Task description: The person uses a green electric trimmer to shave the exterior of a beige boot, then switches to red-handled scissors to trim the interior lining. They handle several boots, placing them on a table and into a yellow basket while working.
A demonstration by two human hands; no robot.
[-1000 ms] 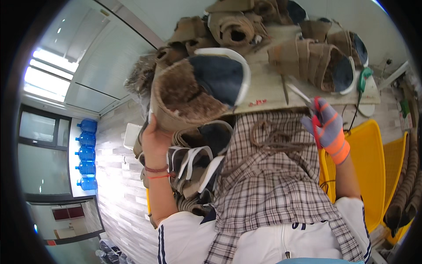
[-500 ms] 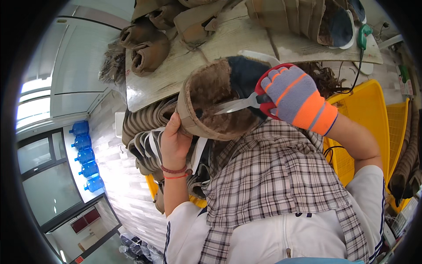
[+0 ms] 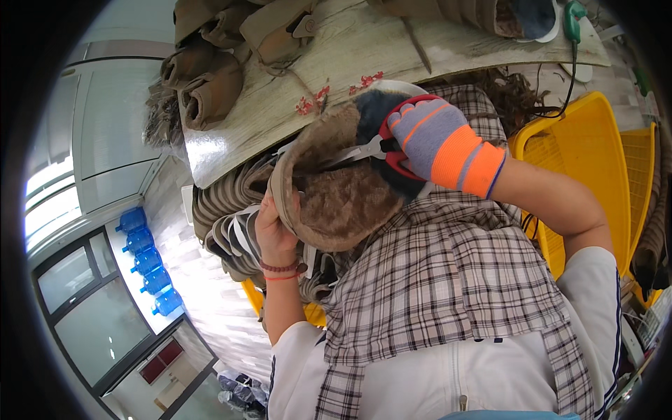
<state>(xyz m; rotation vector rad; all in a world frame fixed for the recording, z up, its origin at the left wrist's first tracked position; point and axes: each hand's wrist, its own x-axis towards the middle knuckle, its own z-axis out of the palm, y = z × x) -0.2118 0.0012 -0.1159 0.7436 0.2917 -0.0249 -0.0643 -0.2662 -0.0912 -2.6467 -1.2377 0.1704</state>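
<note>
A brown boot upper [image 3: 346, 206] with fleecy lining and a dark blue section is tilted in front of my chest, its opening facing me. My bare left hand [image 3: 276, 224] grips its left rim, thumb outside and a fingertip showing within. On my right hand [image 3: 437, 136] is a grey and orange glove, with the fingers wrapped round the red handles of a pair of scissors [image 3: 364, 150]. The metal blades reach left into the upper, and their tips are lost against the lining. Behind the dark blue section a white edge [image 3: 399, 87] shows.
More brown boot pieces [image 3: 213, 91] lie on the pale table [image 3: 364, 42]. Below its edge is a stack of uppers [image 3: 227, 196]. Yellow baskets [image 3: 574, 161] stand at right, near a green-handled tool [image 3: 574, 24] with a cord. Blue water bottles [image 3: 147, 260] line the left wall.
The upper has turned and tipped, showing more lining at the lower side. The scissor blades point further left inside it. Both hands keep their hold, and the whole view has shifted slightly.
</note>
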